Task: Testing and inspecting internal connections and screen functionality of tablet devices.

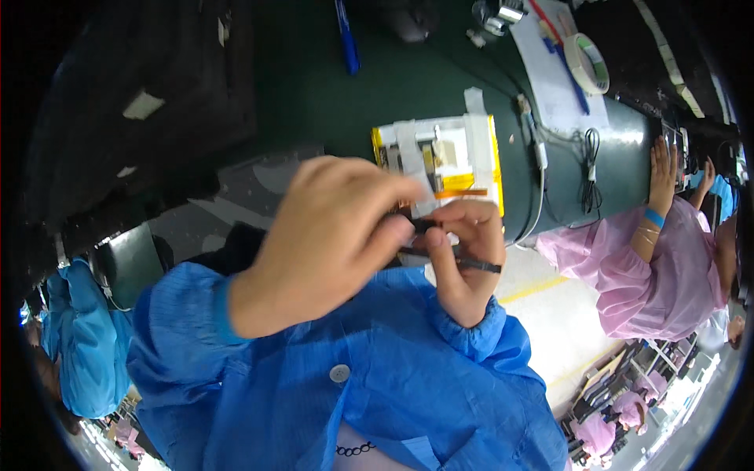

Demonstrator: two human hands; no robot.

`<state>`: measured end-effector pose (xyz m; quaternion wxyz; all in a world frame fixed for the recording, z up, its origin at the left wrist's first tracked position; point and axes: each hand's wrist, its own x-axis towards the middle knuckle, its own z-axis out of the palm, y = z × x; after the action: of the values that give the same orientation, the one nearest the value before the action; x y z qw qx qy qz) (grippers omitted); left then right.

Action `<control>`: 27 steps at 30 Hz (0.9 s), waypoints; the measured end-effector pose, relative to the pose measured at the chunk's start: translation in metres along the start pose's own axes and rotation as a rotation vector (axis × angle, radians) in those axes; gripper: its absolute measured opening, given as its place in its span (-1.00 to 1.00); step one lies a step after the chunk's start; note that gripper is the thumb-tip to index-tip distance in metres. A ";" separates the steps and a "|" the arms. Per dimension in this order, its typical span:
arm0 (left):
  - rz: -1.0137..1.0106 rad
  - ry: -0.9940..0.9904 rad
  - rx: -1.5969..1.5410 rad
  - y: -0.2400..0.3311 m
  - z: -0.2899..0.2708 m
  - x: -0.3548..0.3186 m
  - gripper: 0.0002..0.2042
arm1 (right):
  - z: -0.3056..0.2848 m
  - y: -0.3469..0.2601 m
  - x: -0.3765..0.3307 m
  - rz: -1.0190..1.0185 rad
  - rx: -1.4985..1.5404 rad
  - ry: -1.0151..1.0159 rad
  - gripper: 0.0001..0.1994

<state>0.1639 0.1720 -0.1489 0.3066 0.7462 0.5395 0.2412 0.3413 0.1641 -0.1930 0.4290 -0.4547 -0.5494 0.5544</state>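
Observation:
My left hand (318, 235) reaches in over the front of my blue sleeve and torso, with thumb and forefinger closed at a small black part (424, 225). My right hand (470, 255) meets it there, fingers bent around the same part. A thin black strip (481, 266) sticks out past the right hand's fingers; I cannot tell whether it belongs to that part. Just beyond both hands lies a flat silver-white pack (452, 135) with yellow edges. Pale tape (477, 141) crosses it, and an orange flat ribbon (462, 192) lies at its near side.
A blue pen (347, 39) lies on the dark green table (306, 102). To the right are a white cable (540, 157), a coiled black cable (591, 169), paper (542, 67) with pens, and a tape roll (586, 64). A co-worker in pink (652, 275) rests a hand on the table at the right.

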 end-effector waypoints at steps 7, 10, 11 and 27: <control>0.173 0.083 0.117 -0.008 0.013 -0.001 -0.86 | 0.004 -0.003 0.001 -0.010 -0.078 0.001 -0.86; 0.168 0.035 0.060 -0.016 0.016 -0.006 -0.85 | 0.003 -0.002 0.003 -0.022 -0.096 -0.046 -0.85; 0.086 -0.022 -0.006 -0.017 0.017 -0.007 -0.84 | 0.003 -0.005 0.004 -0.026 -0.095 -0.044 -0.85; -0.035 0.207 0.204 -0.020 -0.003 -0.001 -0.88 | 0.011 -0.009 0.023 -0.064 -0.197 -0.139 -0.77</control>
<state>0.1481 0.1763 -0.1610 0.1764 0.7350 0.6029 0.2553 0.3248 0.1847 -0.1845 0.3607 -0.4372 -0.6438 0.5141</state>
